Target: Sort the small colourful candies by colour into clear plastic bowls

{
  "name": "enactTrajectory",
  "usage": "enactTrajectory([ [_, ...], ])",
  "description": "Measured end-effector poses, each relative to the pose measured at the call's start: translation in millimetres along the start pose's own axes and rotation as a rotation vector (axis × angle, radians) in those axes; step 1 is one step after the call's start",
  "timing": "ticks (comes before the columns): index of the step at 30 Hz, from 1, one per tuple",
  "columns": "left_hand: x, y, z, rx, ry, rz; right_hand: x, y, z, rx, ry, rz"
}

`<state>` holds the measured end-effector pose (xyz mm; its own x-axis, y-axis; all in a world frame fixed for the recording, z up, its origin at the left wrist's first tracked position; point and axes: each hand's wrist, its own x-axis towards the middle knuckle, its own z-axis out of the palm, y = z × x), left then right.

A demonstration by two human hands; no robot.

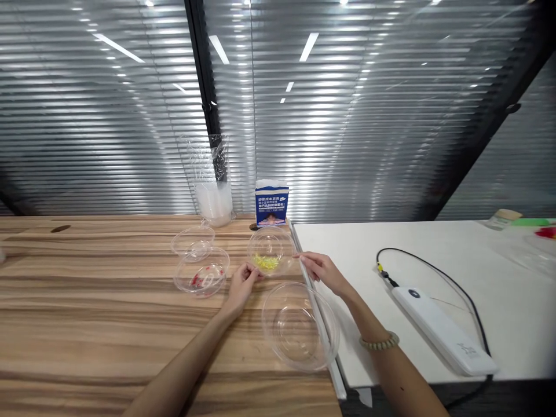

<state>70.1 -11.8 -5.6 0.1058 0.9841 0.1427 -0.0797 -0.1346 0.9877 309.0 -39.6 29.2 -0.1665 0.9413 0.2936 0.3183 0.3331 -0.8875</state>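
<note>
A clear round bowl (270, 234) with small yellow pieces (266, 262) in it is between my hands on the wooden table. My left hand (243, 284) pinches its lower left rim. At its right rim is my right hand (319, 269), with the index finger stretched toward the edge and the other fingers curled. Nearer to me lies a larger clear bowl (299, 330), with nothing visible in it. To the left stands another clear bowl (202, 278) holding a few red pieces, and behind it is one more clear container (193, 240).
A blue-and-white paper bag (271, 205) and a tall clear plastic bag with white contents (215, 202) stand at the back. On the white table (347, 243) are a white power strip-like device (443, 330) with a black cable and some items at far right.
</note>
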Motion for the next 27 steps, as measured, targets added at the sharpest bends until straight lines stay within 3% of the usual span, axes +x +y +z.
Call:
enactTrajectory([
  [4,-0.6,4.2,1.1,0.002,0.051,0.006,-7.2,-15.1,-12.3,0.158,-0.520,0.053],
  [6,0.1,5.0,1.3,-0.012,0.072,0.010,-8.6,-15.5,-9.6,0.200,-0.624,0.062],
  [9,1.6,4.2,0.9,-0.031,0.086,0.024,-9.4,-13.0,0.8,0.257,-0.625,0.062],
  [17,6.6,5.9,-4.2,-0.071,0.076,0.040,-11.2,-23.2,23.9,0.235,-0.335,0.110],
  [20,8.0,6.9,-6.0,-0.100,0.048,0.018,-8.7,-16.9,31.3,0.240,-0.213,0.116],
  [27,8.4,3.9,-7.9,-0.175,-0.046,-0.045,5.4,6.0,43.9,0.017,0.275,-0.189],
])
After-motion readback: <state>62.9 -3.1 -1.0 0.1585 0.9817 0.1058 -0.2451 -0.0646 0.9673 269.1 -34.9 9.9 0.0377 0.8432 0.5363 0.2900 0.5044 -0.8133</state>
